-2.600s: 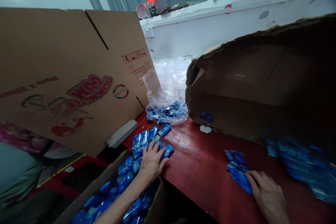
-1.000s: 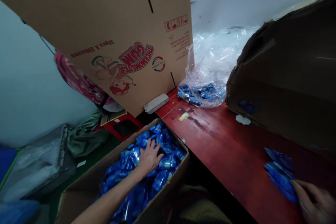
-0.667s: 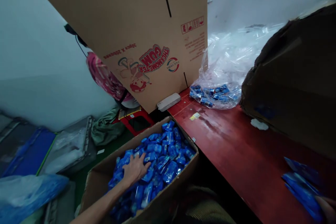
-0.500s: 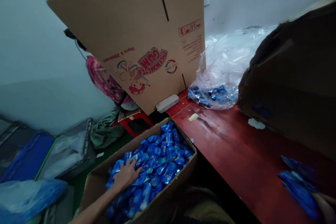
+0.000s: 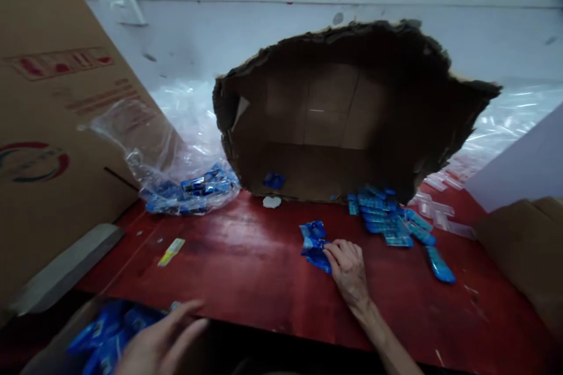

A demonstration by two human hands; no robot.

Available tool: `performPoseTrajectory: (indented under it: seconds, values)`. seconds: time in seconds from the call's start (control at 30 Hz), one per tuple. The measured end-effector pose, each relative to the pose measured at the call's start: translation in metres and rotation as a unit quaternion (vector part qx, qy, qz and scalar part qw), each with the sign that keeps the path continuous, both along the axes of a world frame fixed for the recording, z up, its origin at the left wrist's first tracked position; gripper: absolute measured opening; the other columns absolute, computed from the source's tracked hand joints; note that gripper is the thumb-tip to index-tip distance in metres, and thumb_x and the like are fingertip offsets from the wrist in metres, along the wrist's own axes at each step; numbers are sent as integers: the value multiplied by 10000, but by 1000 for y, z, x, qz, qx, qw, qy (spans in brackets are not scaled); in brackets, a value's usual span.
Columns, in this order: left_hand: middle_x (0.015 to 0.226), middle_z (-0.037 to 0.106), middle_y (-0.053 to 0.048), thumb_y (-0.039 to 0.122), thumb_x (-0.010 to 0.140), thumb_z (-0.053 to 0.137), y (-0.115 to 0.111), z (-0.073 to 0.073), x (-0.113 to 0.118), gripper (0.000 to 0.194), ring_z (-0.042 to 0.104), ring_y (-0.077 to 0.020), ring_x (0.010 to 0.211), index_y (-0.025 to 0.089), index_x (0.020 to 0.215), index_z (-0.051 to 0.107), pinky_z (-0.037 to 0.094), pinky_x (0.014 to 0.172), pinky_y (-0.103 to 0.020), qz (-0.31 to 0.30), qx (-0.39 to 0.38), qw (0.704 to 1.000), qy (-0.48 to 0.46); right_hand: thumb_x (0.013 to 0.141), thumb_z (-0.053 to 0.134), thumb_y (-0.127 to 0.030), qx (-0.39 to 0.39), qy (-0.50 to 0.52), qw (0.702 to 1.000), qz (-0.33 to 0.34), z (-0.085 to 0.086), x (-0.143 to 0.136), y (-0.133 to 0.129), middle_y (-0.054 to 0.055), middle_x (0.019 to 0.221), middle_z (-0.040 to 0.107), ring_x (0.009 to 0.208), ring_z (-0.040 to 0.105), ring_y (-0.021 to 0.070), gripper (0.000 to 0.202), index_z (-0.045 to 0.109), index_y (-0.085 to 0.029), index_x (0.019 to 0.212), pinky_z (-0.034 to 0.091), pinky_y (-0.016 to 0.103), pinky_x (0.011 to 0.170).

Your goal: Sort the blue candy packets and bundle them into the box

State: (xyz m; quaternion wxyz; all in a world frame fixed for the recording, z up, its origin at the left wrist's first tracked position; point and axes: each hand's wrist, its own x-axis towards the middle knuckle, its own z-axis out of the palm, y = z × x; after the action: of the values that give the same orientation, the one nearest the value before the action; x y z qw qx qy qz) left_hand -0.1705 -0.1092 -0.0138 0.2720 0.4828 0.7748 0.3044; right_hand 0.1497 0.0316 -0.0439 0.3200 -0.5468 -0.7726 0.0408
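My right hand (image 5: pixel 350 272) is over the red table (image 5: pixel 246 281), its thumb and fingers pinched on the edge of some shiny blue wrappers (image 5: pixel 313 244). At the lower left, my left hand (image 5: pixel 160 343) is beside the blue packets (image 5: pixel 103 337) in the carton. Its fingers are apart, slightly blurred, and no held thing shows in them. Right of my right hand lies a loose pile of light-blue filled packets (image 5: pixel 382 217), with one packet (image 5: pixel 440 265) apart from the others.
A torn-edged cardboard box (image 5: pixel 334 111) lies open towards me at the back. Left of it stands a clear plastic bag (image 5: pixel 189 187) holding blue packets, near a big printed carton (image 5: pixel 48 146). Clear plastic pieces (image 5: pixel 440 211) lie at right, near another brown box (image 5: pixel 523 252).
The view has swung right, from the packet-filled carton to the table. My left hand has left its place on the packets and is near the table's front edge. My right hand still holds blue wrappers.
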Motion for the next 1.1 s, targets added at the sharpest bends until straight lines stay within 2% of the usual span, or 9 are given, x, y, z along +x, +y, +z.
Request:
performPoseTrajectory:
  seconds: [0.03, 0.13, 0.27, 0.4, 0.47, 0.53, 0.6, 0.9, 1.1]
  values:
    - [1023, 626, -18, 342, 609, 643, 29, 9, 26, 448, 568, -220, 896, 279, 1045, 560, 445, 763, -282, -43, 0, 995, -86, 853, 410, -210, 6, 8, 1000, 3, 5, -1, -2, 48, 788, 569, 759, 489, 159, 205, 614, -191, 845, 312, 297, 720]
    - [1110, 576, -117, 270, 533, 698, 96, 24, 109, 627, 588, -210, 811, 188, 1124, 505, 455, 729, -306, -65, 10, 952, -299, 850, 412, -195, 23, 25, 999, 11, 21, -2, -9, 47, 765, 562, 747, 489, 157, 207, 618, -192, 837, 322, 296, 717]
    - [866, 662, -74, 284, 551, 687, 136, 14, 177, 420, 583, -197, 779, 145, 938, 604, 438, 737, -296, -126, 10, 895, -427, 846, 405, -197, 26, 63, 998, 10, 34, 0, -11, 47, 723, 560, 724, 497, 159, 227, 629, -203, 815, 347, 291, 697]
    - [661, 658, -36, 370, 574, 659, 146, -3, 185, 287, 569, -158, 621, 123, 720, 646, 440, 634, -267, -114, -27, 878, -465, 787, 496, -252, -85, 243, 966, -11, 28, 3, -7, 59, 886, 578, 784, 515, 168, 192, 594, -219, 949, 390, 294, 718]
    - [646, 659, -33, 386, 544, 677, 148, -6, 183, 315, 563, -147, 593, 128, 724, 655, 434, 578, -246, -113, -53, 875, -469, 738, 547, -300, -196, 387, 901, -10, 22, 1, -1, 60, 890, 584, 733, 532, 155, 281, 562, -189, 996, 422, 273, 668]
    - [615, 654, -26, 405, 505, 694, 149, -6, 183, 347, 551, -139, 555, 136, 722, 661, 415, 507, -225, -107, -70, 882, -454, 705, 565, -357, -296, 492, 819, 12, 18, -1, 3, 30, 728, 586, 599, 519, 126, 264, 587, -148, 865, 421, 242, 574]
    - [590, 647, -20, 419, 485, 697, 150, -4, 184, 372, 539, -137, 526, 140, 729, 667, 393, 456, -215, -99, -78, 893, -432, 680, 568, -419, -338, 534, 775, 28, 17, -3, 6, -9, 576, 535, 502, 470, 99, 285, 571, -134, 693, 393, 222, 513]
    - [631, 656, -39, 370, 556, 670, 146, -13, 196, 339, 558, -149, 574, 100, 759, 660, 430, 609, -266, -121, -47, 881, -456, 704, 531, -412, -297, 472, 829, -34, 7, -2, -3, -55, 526, 429, 496, 368, 80, 277, 490, -160, 596, 304, 195, 478]
    - [451, 545, 24, 405, 580, 651, 142, -12, 205, 284, 458, -90, 417, 127, 598, 592, 358, 438, -206, -81, -38, 869, -486, 793, 408, -416, -248, 441, 861, -50, 11, -11, -9, -52, 562, 404, 537, 379, 91, 298, 419, -185, 604, 315, 199, 516]
